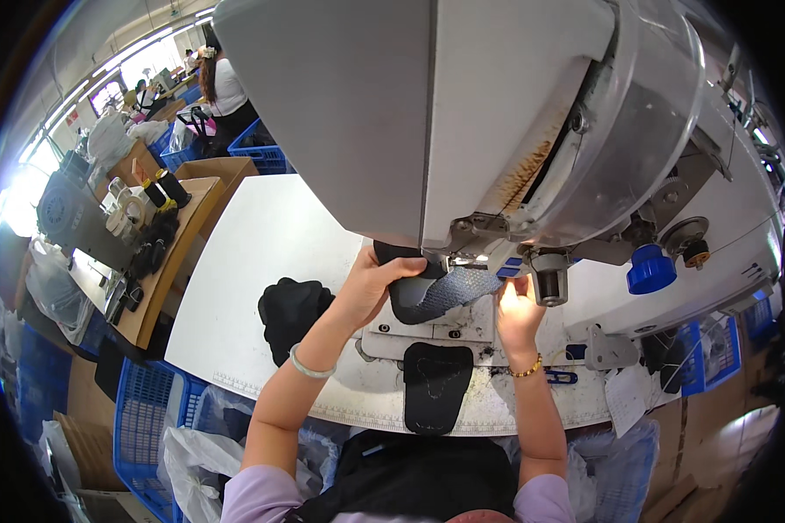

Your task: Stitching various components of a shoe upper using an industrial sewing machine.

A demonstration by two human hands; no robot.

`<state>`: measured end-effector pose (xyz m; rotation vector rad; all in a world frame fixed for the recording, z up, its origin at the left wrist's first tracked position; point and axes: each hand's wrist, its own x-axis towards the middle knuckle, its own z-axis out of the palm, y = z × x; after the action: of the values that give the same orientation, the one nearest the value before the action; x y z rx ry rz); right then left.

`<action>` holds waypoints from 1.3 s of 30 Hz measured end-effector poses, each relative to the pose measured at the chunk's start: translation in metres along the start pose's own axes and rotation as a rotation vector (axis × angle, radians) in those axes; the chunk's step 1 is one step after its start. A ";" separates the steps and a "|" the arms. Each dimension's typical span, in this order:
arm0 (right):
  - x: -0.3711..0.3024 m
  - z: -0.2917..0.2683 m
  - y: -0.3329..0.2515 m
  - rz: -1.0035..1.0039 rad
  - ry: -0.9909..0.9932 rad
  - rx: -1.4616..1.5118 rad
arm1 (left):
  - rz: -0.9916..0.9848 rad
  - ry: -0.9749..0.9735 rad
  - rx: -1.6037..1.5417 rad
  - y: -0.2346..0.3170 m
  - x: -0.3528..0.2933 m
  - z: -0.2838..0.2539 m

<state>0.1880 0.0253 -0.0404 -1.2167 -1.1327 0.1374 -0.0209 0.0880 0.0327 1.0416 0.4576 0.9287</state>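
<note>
Beneath the sewing machine [340, 113], left grip [366, 286] and right grip [518, 315] pinch grey-black fabric [452, 293]

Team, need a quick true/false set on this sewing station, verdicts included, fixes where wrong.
1. The left hand grips the gray-and-black piece at the sewing machine. True.
2. The crumpled black bundle sits right of the right hand. False: the crumpled black bundle lies left of the left forearm.
3. A flat black piece lies on the white table between the forearms. True.
4. The large knob is red. False: the large knob is blue.
5. The gold bracelet is on the left wrist. False: the gold bracelet is on the right wrist.
</note>
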 end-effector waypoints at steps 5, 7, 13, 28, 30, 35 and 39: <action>-0.006 -0.013 0.015 -0.129 0.043 -0.093 | 0.002 -0.017 -0.117 -0.015 -0.003 -0.003; -0.006 -0.015 0.009 -0.213 0.055 -0.148 | 0.000 0.006 -0.137 -0.017 -0.004 0.003; -0.009 -0.008 -0.031 -0.691 -0.060 -0.237 | 0.165 0.093 -0.067 -0.022 -0.022 0.018; -0.022 -0.004 -0.050 -0.652 -0.196 -0.148 | 0.334 0.376 0.088 -0.037 -0.040 0.051; -0.021 -0.004 -0.051 -0.640 -0.210 -0.138 | 0.298 0.327 0.098 -0.034 -0.038 0.048; -0.015 -0.004 -0.060 -0.659 -0.188 -0.098 | 0.126 0.252 0.243 -0.026 -0.039 0.017; -0.015 -0.003 -0.059 -0.680 -0.177 -0.104 | 1.158 0.320 1.090 -0.019 -0.043 -0.015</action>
<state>0.1558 -0.0106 -0.0028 -0.8601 -1.6661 -0.3396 -0.0471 0.0569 0.0046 2.2694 0.6488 1.9790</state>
